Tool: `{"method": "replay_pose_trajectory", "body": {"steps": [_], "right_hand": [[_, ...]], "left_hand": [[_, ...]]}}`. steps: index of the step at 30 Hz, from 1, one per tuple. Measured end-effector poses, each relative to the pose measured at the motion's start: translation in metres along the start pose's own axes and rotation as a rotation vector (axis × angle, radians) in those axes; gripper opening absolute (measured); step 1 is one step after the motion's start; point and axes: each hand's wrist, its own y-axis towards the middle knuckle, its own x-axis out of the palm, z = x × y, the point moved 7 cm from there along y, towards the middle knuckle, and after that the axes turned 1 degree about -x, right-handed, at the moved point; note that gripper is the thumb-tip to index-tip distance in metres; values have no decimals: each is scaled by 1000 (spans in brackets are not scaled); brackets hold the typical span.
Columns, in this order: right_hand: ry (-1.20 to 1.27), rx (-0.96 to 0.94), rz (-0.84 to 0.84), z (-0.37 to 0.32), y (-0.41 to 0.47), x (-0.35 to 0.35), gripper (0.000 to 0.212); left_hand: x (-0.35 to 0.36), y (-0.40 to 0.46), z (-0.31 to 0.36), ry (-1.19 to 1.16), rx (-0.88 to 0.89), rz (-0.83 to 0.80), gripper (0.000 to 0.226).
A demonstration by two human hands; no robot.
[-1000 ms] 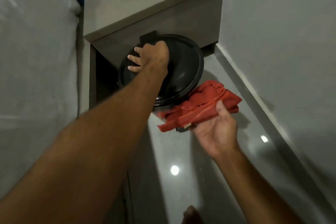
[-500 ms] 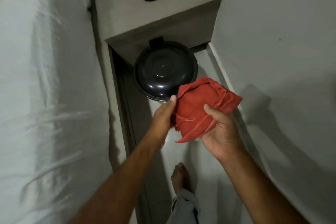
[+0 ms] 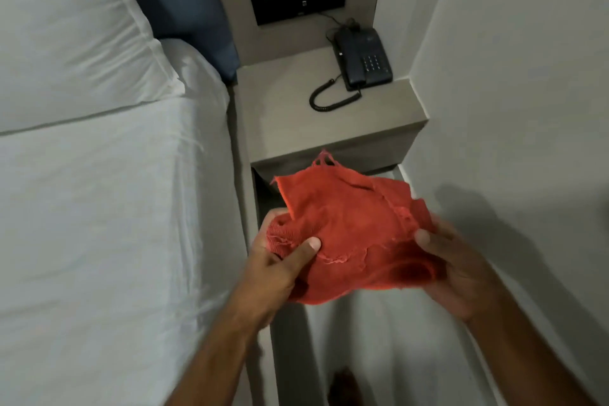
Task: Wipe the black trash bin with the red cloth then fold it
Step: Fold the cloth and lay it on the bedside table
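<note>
The red cloth (image 3: 349, 234) is loose and rumpled, held up in the air in front of me by both hands. My left hand (image 3: 280, 260) pinches its left edge between thumb and fingers. Along the right edge, my right hand (image 3: 461, 260) grips it with the thumb on top. The cloth has frayed threads along its top edge. The black trash bin is not visible; the cloth hangs in front of the gap under the bedside table.
A bed with white sheets (image 3: 99, 208) and pillows fills the left. Ahead is a grey bedside table (image 3: 296, 102) with a black corded telephone (image 3: 362, 59). A white wall (image 3: 527, 109) bounds the right of the narrow floor strip. My bare foot (image 3: 342, 386) shows below.
My left hand left the bin lid and took hold of the cloth. The cloth has been lifted and spread wider between both hands, and the view tilted up so the bin dropped from sight.
</note>
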Motion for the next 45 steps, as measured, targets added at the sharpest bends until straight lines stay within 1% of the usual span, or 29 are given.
{"method": "replay_pose_trajectory", "body": {"steps": [1,3,4,5,7,8,10,12,13,16,17,20,21,23,25,26,28,30,31,33,34,36,37,38,39,41,42,43,45], "right_hand": [[-152,3,47,-7,7,-1,78],[-305,9,28,-18,26,5,92],[-343,-12,34,-23,37,6,88],[-372,-60,42,-32,48,6,75],[-446,-189,48,-52,66,8,38],[-444,-230,17,-60,72,12,26],[-433,-251,-33,-72,94,15,26],[-431,-217,-62,-80,117,14,25],[-436,-184,-85,-81,130,13,27],[-437,-42,-114,-89,174,5,67],[-433,4,-123,-94,189,0,71],[-394,152,-167,-106,232,-9,57],[-366,199,-186,-107,244,-8,52],[-369,293,-221,-106,272,-6,53],[-593,273,-213,-101,298,-6,58],[-745,202,-197,-101,313,-4,57],[-945,4,-169,-104,347,5,43],[-1064,-148,-208,-101,371,11,40],[-1116,-212,-223,-99,382,13,40],[-1254,-402,-213,-96,400,17,30],[-1361,-534,-205,-94,406,19,30],[-1655,-743,-224,-81,414,22,38],[-1817,-786,-271,-66,418,19,44],[-1949,-819,-339,-47,421,13,48],[-2093,-739,-442,-26,422,6,51],[-2352,-415,-573,16,422,-23,56],[-2400,-245,-587,30,418,-37,64],[-2404,-116,-544,35,413,-44,71],[-2396,-25,-463,35,405,-43,77]], "left_hand": [[-4,5,11,42,14,-34,42],[-12,20,24,85,7,-110,52],[-15,27,29,105,15,-146,56],[-16,35,37,131,57,-177,52],[-18,51,55,206,220,-198,32],[-19,55,62,241,293,-180,30],[-19,76,77,304,402,-149,32],[-20,101,86,325,415,-156,25],[-21,114,87,328,394,-151,23],[-25,163,83,352,288,-166,35],[-27,181,81,341,244,-189,33],[-35,225,72,136,25,-329,24],[-37,235,69,44,-44,-373,31],[-44,259,62,1,-121,-369,61],[-52,280,55,140,-131,-273,88],[-55,289,53,211,-115,-224,86],[-63,312,52,346,-23,-152,57],[-67,329,61,651,192,-105,29],[-69,337,68,884,342,-65,24],[-70,347,78,1372,668,68,29],[-70,354,78,1549,767,127,29],[-74,371,64,1765,822,181,36],[-77,381,49,1833,751,123,48],[-80,388,31,1892,621,18,61],[-83,393,9,1968,495,-83,69],[-91,393,-37,2101,153,-244,69],[-92,390,-51,2106,47,-258,67],[-90,387,-58,2087,-6,-229,67],[-80,387,-59,1974,-50,-134,66]]}}
